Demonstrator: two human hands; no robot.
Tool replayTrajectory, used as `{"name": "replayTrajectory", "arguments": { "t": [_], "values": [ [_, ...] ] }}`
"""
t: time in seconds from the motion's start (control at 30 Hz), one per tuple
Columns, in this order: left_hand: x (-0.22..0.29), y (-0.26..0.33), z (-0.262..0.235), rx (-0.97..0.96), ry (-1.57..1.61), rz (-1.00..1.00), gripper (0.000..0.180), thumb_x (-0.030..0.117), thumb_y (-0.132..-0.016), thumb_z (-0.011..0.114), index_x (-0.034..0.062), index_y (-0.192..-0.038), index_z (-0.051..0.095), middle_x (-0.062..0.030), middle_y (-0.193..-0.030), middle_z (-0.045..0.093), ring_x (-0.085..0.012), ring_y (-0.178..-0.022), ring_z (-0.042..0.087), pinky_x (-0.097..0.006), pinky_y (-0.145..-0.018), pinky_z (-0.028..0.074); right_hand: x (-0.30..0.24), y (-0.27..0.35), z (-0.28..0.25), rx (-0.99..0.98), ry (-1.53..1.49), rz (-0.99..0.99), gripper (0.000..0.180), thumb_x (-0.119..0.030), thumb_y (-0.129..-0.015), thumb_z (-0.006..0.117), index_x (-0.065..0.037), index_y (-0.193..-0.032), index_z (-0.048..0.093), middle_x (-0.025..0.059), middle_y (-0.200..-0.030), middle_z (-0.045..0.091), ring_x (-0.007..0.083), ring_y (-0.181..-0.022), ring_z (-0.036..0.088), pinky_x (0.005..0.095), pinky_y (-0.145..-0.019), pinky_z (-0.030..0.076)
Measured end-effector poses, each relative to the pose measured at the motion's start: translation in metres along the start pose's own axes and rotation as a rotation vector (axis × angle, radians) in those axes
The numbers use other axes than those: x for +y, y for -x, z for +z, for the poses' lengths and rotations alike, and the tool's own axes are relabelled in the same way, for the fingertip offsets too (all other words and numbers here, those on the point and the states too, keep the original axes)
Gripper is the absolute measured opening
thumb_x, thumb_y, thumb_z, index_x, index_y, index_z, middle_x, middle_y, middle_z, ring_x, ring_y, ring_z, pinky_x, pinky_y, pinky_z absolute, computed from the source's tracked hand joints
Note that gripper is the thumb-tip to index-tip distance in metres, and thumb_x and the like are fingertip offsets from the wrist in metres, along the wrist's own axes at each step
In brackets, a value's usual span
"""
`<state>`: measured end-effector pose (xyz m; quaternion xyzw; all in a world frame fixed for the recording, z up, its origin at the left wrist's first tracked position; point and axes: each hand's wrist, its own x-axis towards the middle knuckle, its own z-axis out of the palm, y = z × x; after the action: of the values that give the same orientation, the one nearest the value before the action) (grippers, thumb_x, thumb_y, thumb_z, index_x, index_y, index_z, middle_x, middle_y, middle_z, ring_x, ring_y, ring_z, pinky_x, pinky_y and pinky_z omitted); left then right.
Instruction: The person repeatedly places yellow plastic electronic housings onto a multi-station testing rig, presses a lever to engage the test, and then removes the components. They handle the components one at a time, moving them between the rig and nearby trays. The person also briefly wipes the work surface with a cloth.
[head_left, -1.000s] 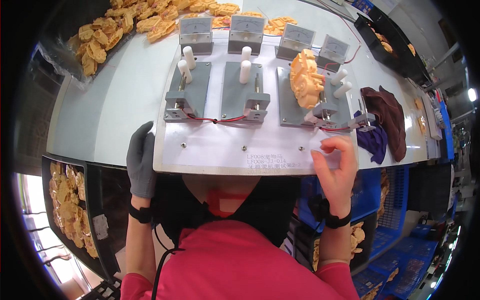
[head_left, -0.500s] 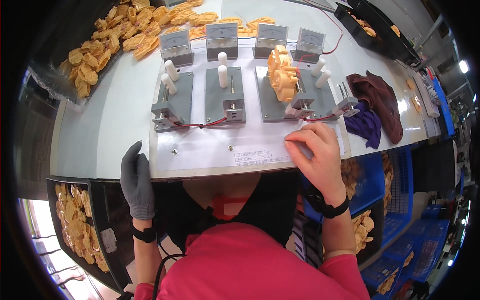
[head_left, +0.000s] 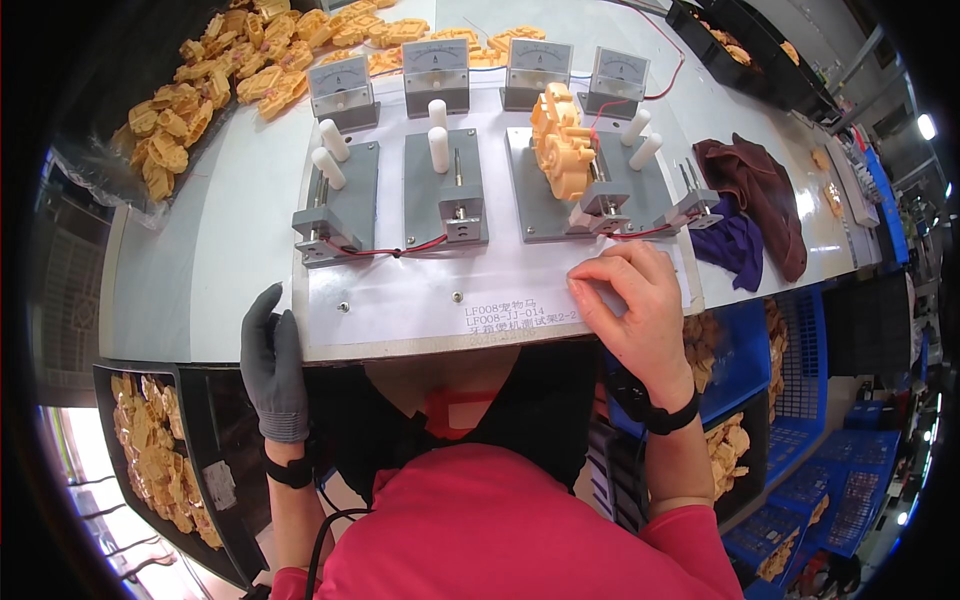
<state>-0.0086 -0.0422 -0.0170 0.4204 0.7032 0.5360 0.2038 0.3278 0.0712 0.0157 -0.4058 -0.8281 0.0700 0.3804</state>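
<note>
My left hand point(head_left: 272, 365), in a grey glove, is at the front left corner of the white-topped test board point(head_left: 400, 325). Its fingers are stretched out and the thumb stands apart, with nothing held. My bare right hand point(head_left: 638, 315) hovers over or rests on the board's front right part. Its fingers are curled, thumb and forefinger tips close together, and no object shows between them. Beyond it, an orange plastic gearbox point(head_left: 562, 145) stands upright on a grey fixture point(head_left: 535, 205) with white pegs and a metal clamp block. Two more grey fixtures, the left one point(head_left: 355, 205) and the middle one point(head_left: 425, 190), hold no gearbox.
Several analog panel meters point(head_left: 436, 75) line the board's back. Orange parts point(head_left: 270, 65) are heaped at the far left. Brown cloth point(head_left: 760, 195) and purple cloth point(head_left: 733, 250) lie right. A black crate point(head_left: 195, 400) of parts sits lower left; blue baskets point(head_left: 740, 350) stand lower right.
The bench and fixtures sit slightly higher and further left in the picture. Both hands keep nearly the same place and pose, and the gearbox stays on its fixture.
</note>
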Motion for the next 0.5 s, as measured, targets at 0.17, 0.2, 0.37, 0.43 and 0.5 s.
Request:
{"name": "replayTrajectory", "arguments": {
  "t": [0.17, 0.2, 0.37, 0.43, 0.5],
  "values": [
    [-0.002, -0.0005, 0.0012, 0.012, 0.003, -0.001, 0.035, 0.006, -0.097, 0.052, 0.0028, -0.131, 0.056, 0.0026, -0.09, 0.051, -0.0061, -0.082, 0.045, -0.02, -0.078, 0.04, 0.0013, -0.0003, 0.0015, -0.02, -0.006, 0.013, 0.009, -0.011, -0.078, 0.074, -0.009, -0.084, 0.067, 0.0038, -0.085, 0.061, 0.0249, -0.082, 0.058, 0.0363, -0.073, 0.042],
    [-0.0023, -0.0004, 0.0015, 0.013, 0.007, -0.003, 0.035, 0.006, -0.097, 0.052, 0.0029, -0.131, 0.056, 0.0026, -0.09, 0.051, -0.0062, -0.082, 0.045, -0.02, -0.078, 0.04, 0.0014, -0.0003, 0.0015, -0.025, -0.003, 0.02, 0.009, -0.012, -0.079, 0.074, -0.008, -0.085, 0.067, 0.0041, -0.085, 0.061, 0.0251, -0.082, 0.058, 0.0364, -0.074, 0.042],
    [-0.0021, -0.0001, 0.002, 0.01, 0.002, -0.008, 0.035, 0.006, -0.097, 0.051, 0.0026, -0.132, 0.055, 0.0025, -0.092, 0.051, -0.0063, -0.083, 0.045, -0.021, -0.079, 0.04, 0.0002, -0.0007, 0.0008, -0.038, 0.004, 0.041, 0.009, -0.012, -0.08, 0.073, -0.007, -0.085, 0.067, 0.005, -0.085, 0.061, 0.0255, -0.083, 0.058, 0.0367, -0.074, 0.041],
    [-0.0011, 0.0, 0.0021, 0.008, 0.018, -0.008, 0.035, 0.007, -0.097, 0.051, 0.0024, -0.132, 0.055, 0.0024, -0.092, 0.052, -0.0063, -0.084, 0.045, -0.021, -0.08, 0.04, 0.0009, -0.0008, 0.0015, -0.032, 0.003, 0.035, 0.01, -0.013, -0.08, 0.073, -0.007, -0.085, 0.067, 0.005, -0.085, 0.061, 0.0257, -0.083, 0.058, 0.0368, -0.074, 0.041],
    [-0.0002, -0.0002, 0.0025, 0.01, 0.018, -0.001, 0.034, 0.007, -0.098, 0.051, 0.0023, -0.131, 0.055, 0.0024, -0.093, 0.052, -0.0063, -0.084, 0.046, -0.021, -0.08, 0.04, 0.0008, -0.0007, 0.0015, -0.028, 0.004, 0.035, 0.01, -0.013, -0.08, 0.073, -0.007, -0.085, 0.067, 0.005, -0.085, 0.061, 0.0257, -0.083, 0.058, 0.0368, -0.074, 0.041]
  ]
}}
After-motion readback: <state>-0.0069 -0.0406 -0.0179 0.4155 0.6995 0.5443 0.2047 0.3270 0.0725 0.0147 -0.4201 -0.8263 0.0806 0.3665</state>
